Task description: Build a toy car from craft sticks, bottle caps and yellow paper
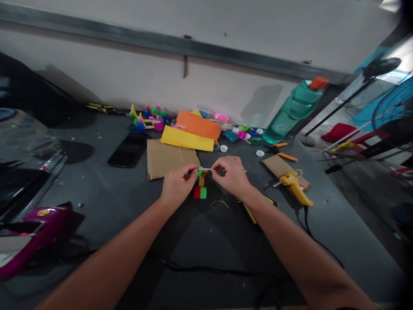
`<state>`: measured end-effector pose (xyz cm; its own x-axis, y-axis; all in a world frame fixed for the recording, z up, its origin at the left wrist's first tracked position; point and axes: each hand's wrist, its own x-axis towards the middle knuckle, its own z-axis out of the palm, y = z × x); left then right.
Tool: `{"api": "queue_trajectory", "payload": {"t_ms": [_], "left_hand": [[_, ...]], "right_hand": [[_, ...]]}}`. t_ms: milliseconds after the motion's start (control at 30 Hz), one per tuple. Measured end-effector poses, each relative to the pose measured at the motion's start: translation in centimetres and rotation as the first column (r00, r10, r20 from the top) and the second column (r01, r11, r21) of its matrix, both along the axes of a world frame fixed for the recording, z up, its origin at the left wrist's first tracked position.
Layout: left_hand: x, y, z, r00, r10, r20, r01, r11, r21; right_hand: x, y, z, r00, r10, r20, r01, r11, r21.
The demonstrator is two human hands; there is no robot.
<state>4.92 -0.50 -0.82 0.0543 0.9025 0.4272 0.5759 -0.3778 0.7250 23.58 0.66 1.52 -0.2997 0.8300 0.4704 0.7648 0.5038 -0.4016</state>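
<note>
White and thin, a stick [206, 168] sits pinched in our fingers. Our left hand [176, 186] and our right hand [230, 175] are close together near the middle of the dark tabletop [97, 215], and both hold the stick. A small green bit [200, 172] is on the stick by our left hand. A yellow strip [202, 178] goes down from there to a red and green roll [199, 193], just below our hands.

Behind our left hand lies a cardboard sheet [171, 159]. Yellow paper [187, 138] and orange paper [198, 125] are past it, near the back edge. A black phone [128, 149] lies left of the cardboard sheet. Near our right hand, a yellow glue gun [293, 185] rests on a cardboard piece [277, 166]. A green bottle [292, 113] stands by the back right corner.
</note>
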Motion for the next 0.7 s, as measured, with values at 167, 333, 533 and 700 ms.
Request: {"api": "queue_trajectory", "payload": {"t_ms": [167, 333, 533, 700], "left_hand": [[-0.08, 0.20, -0.30, 1.000, 0.006, -0.003, -0.006, 1.000, -0.017], [-0.19, 0.38, -0.36, 0.999, 0.015, -0.036, -0.016, 1.000, -0.025], [-0.16, 0.29, -0.23, 0.999, 0.022, -0.037, -0.023, 1.000, -0.021], [-0.11, 0.21, -0.09, 0.999, 0.023, -0.042, -0.025, 0.999, -0.047]], "right_hand": [[-0.01, 0.00, 0.04, 1.000, 0.002, 0.011, -0.001, 1.000, -0.009], [0.05, -0.06, 0.07, 1.000, 0.001, 0.017, -0.001, 1.000, -0.017], [0.20, 0.06, -0.04, 1.000, 0.007, 0.014, -0.007, 1.000, -0.029], [0.35, 0.18, -0.16, 1.000, 0.015, 0.000, -0.015, 1.000, -0.014]]}}
